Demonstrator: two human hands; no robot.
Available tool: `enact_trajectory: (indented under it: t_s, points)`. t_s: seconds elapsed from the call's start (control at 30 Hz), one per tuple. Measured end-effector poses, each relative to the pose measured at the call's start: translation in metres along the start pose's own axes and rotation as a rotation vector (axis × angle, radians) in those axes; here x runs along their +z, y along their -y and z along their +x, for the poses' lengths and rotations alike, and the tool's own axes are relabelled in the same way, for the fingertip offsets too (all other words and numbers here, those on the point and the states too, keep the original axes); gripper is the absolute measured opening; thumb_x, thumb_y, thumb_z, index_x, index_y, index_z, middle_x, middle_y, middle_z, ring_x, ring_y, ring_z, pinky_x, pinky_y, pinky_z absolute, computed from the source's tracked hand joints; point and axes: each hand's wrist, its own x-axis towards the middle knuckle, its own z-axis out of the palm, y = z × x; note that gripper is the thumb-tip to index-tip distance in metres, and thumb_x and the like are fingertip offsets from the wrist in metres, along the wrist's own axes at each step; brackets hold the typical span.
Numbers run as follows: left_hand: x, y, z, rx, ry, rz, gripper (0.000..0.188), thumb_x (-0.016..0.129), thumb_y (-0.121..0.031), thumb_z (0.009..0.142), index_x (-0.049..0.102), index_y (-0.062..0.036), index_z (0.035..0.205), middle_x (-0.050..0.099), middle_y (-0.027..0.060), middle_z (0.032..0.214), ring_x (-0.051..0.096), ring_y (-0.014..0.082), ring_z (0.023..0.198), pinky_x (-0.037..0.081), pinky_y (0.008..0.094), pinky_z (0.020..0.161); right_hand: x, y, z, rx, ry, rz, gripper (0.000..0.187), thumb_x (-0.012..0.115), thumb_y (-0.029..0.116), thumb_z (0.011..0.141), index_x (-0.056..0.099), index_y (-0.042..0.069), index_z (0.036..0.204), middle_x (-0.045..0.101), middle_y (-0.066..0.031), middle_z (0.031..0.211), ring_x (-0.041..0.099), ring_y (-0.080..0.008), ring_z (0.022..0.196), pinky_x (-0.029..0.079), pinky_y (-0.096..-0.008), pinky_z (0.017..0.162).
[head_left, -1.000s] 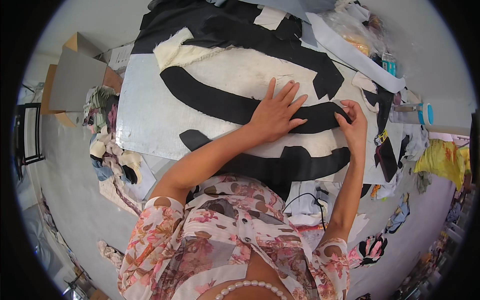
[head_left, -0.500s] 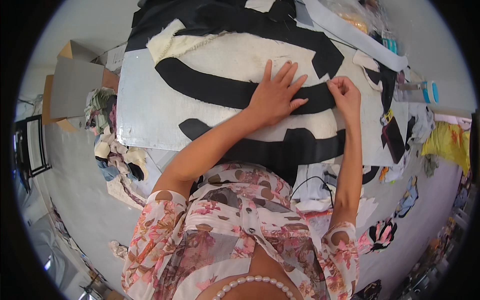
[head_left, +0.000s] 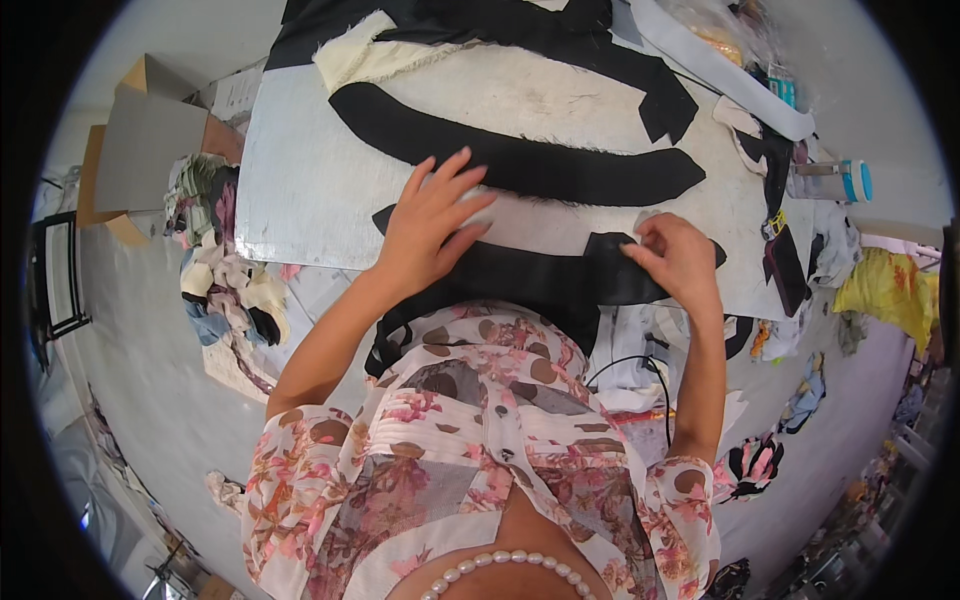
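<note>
A long curved black fabric strip (head_left: 520, 165) with frayed edges lies on the pale tabletop, with neither hand on it. Nearer my body are more black fabric pieces (head_left: 530, 275), partly overlapping and hanging over the front edge. My left hand (head_left: 430, 220) is open, fingers spread, over the left part of these nearer pieces and just below the long strip. At the right, my right hand (head_left: 680, 255) is loosely curled, its thumb and forefinger apart beside a folded-looking black piece (head_left: 615, 265). Whether the thumb touches that fabric is hard to tell.
Cream frayed cloth (head_left: 350, 55) and larger black fabric (head_left: 640, 75) lie toward the far side. A dark phone-like object (head_left: 785, 275) rests near the right edge. Fabric scraps (head_left: 225, 300) are heaped left of the table, near a cardboard box (head_left: 150, 160).
Both hands have left the long black strip and moved nearer my body. My right hand has released the strip's right end, and the strip now shows whole.
</note>
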Motion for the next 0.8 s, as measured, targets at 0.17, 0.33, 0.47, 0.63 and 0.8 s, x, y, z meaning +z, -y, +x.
enact_trajectory:
  t_s: [0.17, 0.33, 0.47, 0.63, 0.8]
  points:
    - [-0.009, 0.006, -0.035, -0.044, 0.021, 0.063, 0.045, 0.073, -0.005, 0.078, 0.063, -0.012, 0.122, 0.056, 0.0101, 0.135, 0.043, 0.0326, 0.136, 0.028, 0.0538, 0.112, 0.005, 0.008, -0.006, 0.027, 0.017, 0.095, 0.018, 0.075, 0.012, 0.074, 0.063, 0.004, 0.083, 0.064, -0.0081, 0.079, 0.064, -0.0217, 0.07, 0.049, -0.033, 0.065]
    - [-0.009, 0.012, -0.046, -0.134, -0.033, 0.068, 0.043, 0.066, -0.001, 0.08, 0.063, -0.0116, 0.121, 0.055, 0.0105, 0.136, 0.043, 0.0323, 0.136, 0.027, 0.0544, 0.112, -0.022, -0.011, -0.011, 0.223, -0.002, 0.549, 0.01, 0.07, 0.004, 0.083, 0.06, 0.002, 0.086, 0.061, 0.0015, 0.076, 0.055, -0.0073, 0.068, 0.044, -0.0222, 0.064]
    - [-0.004, 0.013, -0.05, -0.131, -0.017, 0.084, 0.042, 0.062, 0.001, 0.079, 0.063, -0.0105, 0.12, 0.054, 0.0111, 0.137, 0.044, 0.0325, 0.135, 0.026, 0.0543, 0.113, -0.046, -0.034, -0.029, 0.291, -0.072, 0.586, 0.008, 0.066, 0.002, 0.087, 0.06, 0.003, 0.091, 0.06, 0.0045, 0.079, 0.054, -0.004, 0.07, 0.04, -0.019, 0.061]
    - [-0.004, 0.015, -0.052, -0.146, -0.002, 0.066, 0.041, 0.057, 0.001, 0.084, 0.063, -0.0099, 0.122, 0.052, 0.0128, 0.141, 0.043, 0.0324, 0.137, 0.022, 0.0521, 0.115, -0.064, -0.064, -0.059, 0.426, -0.227, 0.594, 0.015, 0.067, 0.005, 0.087, 0.061, 0.003, 0.101, 0.061, 0.0051, 0.079, 0.052, -0.0027, 0.068, 0.039, -0.0177, 0.058]
    - [-0.003, 0.016, -0.052, -0.139, -0.013, 0.063, 0.04, 0.054, 0.001, 0.086, 0.063, -0.0094, 0.123, 0.052, 0.0131, 0.142, 0.044, 0.0321, 0.136, 0.022, 0.0511, 0.116, -0.077, -0.084, -0.076, 0.404, -0.299, 0.664, 0.025, 0.061, 0.009, 0.09, 0.061, 0.001, 0.114, 0.065, 0.0011, 0.087, 0.054, -0.0044, 0.069, 0.041, -0.0192, 0.059]
